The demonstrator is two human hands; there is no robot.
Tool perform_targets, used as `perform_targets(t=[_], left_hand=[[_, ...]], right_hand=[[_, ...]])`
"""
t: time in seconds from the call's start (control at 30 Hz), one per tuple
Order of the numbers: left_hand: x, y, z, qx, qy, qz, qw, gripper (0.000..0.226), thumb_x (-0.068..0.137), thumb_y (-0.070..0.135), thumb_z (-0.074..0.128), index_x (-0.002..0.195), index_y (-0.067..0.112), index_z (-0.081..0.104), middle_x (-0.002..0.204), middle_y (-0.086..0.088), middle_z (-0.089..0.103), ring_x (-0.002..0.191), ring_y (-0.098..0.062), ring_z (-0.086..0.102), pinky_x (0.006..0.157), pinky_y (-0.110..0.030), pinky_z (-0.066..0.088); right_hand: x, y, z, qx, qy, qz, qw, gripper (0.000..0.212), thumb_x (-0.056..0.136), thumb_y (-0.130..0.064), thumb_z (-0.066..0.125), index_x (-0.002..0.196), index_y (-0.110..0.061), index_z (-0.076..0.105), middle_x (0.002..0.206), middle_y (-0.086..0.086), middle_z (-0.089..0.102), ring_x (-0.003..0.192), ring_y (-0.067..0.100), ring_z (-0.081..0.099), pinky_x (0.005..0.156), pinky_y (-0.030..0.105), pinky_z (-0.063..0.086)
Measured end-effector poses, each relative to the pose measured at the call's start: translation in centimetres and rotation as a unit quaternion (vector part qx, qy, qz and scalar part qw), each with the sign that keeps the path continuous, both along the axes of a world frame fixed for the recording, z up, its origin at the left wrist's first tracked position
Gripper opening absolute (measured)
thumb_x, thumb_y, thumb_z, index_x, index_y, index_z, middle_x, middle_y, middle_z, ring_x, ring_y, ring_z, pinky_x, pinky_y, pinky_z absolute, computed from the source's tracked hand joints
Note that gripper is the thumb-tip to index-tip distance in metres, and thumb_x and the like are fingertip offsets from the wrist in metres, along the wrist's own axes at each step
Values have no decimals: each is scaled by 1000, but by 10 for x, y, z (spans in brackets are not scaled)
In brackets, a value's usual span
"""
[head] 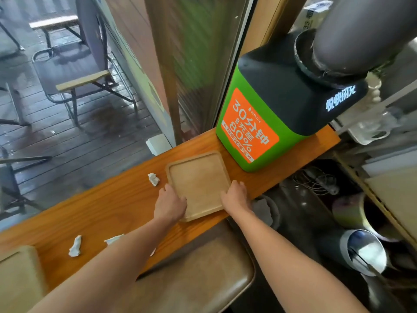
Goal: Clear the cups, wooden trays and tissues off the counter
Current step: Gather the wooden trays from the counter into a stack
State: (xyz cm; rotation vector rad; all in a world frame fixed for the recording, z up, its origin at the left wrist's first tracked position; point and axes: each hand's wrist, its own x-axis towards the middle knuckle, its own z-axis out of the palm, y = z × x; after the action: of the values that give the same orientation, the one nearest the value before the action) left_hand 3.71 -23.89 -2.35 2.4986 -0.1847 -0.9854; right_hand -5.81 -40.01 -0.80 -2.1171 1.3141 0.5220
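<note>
Nearest, at the lower left edge, a second wooden tray sits on the surface, well behind the left hand; the wooden tray in hand lies flat between both hands, its near corner at the surface's edge; the left hand clasps its left rim, the right hand its right rim, fingers curled over the sides, though how firmly I cannot tell; one crumpled tissue lies just beyond the left hand, two more tissues behind it; a green charging station stands beyond the right hand. Judged step: lifting this tray; next calls for a level raise clear of the station.
</note>
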Motion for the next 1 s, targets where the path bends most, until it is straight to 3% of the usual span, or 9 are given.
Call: perform_targets(t=[0.07,0.23,0.43,0.57,0.67,0.8,0.93,1.0], left_hand=[[0,-5,-4,0,1,46,999,41,92,20,59,127,5,43,129,-17,48,112,-34,54,92,-44,51],[0,-13,-11,-8,11,136,991,44,90,19,60,127,3,40,128,-19,48,112,-35,51,93,-44,47],[-4,-11,-19,8,59,228,972,59,85,37,65,130,2,49,128,-18,54,114,-36,54,99,-50,48],[0,-3,-22,-20,122,234,964,66,87,45,63,134,3,44,132,-15,50,113,-35,54,96,-47,50],[1,5,-19,-68,156,244,955,63,90,47,63,134,11,35,129,-11,52,104,-29,53,84,-43,48],[3,31,-11,-103,130,253,953,51,90,51,64,122,19,39,116,-4,53,94,-23,52,77,-40,46],[2,80,8,-143,88,263,950,48,86,55,66,111,27,37,112,-1,53,95,-25,55,81,-45,54],[3,114,21,-153,72,268,948,50,85,55,67,114,26,39,112,-1,55,99,-27,58,85,-48,56]], right_hand=[[0,-5,-10,-3,4,-10,1000,52,97,-26,54,142,-4,41,146,12,39,131,32,44,104,47,46],[-1,-2,-29,11,-2,-34,999,48,93,-29,57,131,-2,48,142,15,39,128,35,43,105,50,43],[7,0,-34,50,-30,-186,981,64,90,-44,59,135,-2,47,140,18,48,129,38,45,107,51,40],[4,-2,-31,121,-30,-221,967,68,95,-47,53,141,3,44,146,19,46,136,37,40,112,48,36],[1,8,-21,141,-36,-219,965,64,97,-41,53,140,5,45,144,20,49,131,38,46,106,41,41],[1,37,-4,121,-57,-210,969,61,97,-42,55,137,3,47,139,19,54,126,38,51,100,40,43],[6,83,15,112,-90,-182,973,46,96,-42,54,126,-7,51,127,15,59,102,31,54,85,37,44],[10,114,24,126,-90,-162,974,52,96,-45,53,130,-7,49,129,14,58,107,33,54,84,36,43]])
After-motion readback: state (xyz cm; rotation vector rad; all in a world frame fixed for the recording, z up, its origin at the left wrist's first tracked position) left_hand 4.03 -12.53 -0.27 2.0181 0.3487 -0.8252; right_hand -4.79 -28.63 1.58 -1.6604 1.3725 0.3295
